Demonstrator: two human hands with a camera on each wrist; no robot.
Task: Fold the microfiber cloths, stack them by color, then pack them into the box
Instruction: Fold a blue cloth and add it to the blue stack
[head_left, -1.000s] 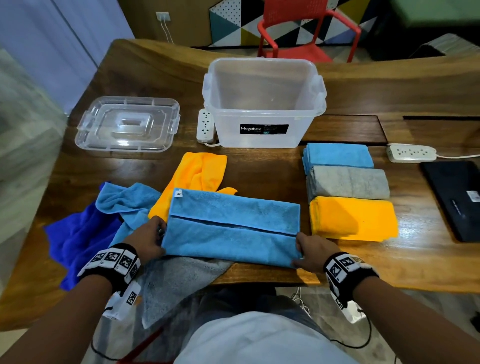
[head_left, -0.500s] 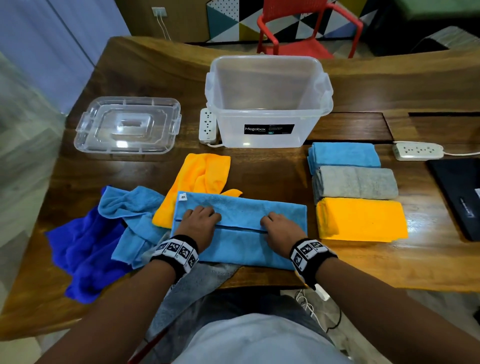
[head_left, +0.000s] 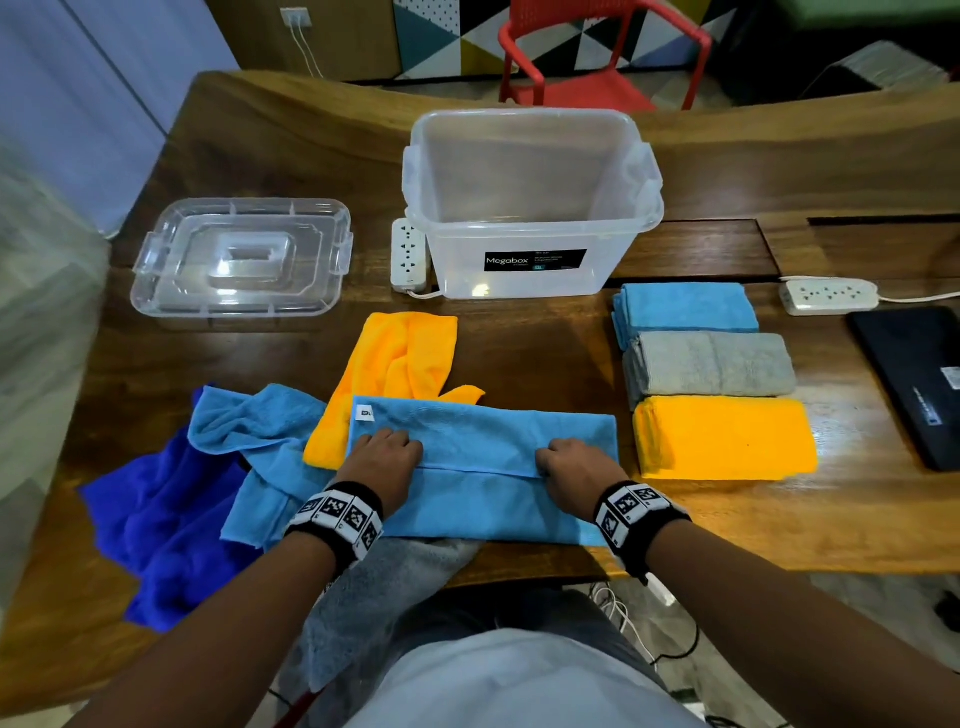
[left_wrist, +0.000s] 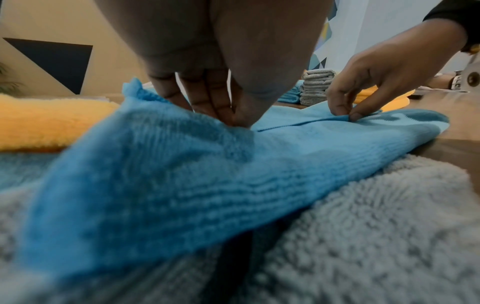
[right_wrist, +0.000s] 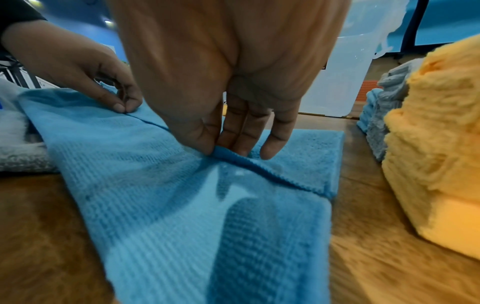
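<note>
Both the left hand (head_left: 385, 457) and the right hand (head_left: 574, 466) are pinching the light blue cloth's (head_left: 483, 467) folded edge at the desk's (head_left: 519, 353) near edge; uneven pulling risks skewing the fold.

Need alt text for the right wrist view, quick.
The right hand pinches the folded edge of a light blue cloth lying on the wooden table; the left hand pinches the same edge farther along.
</note>
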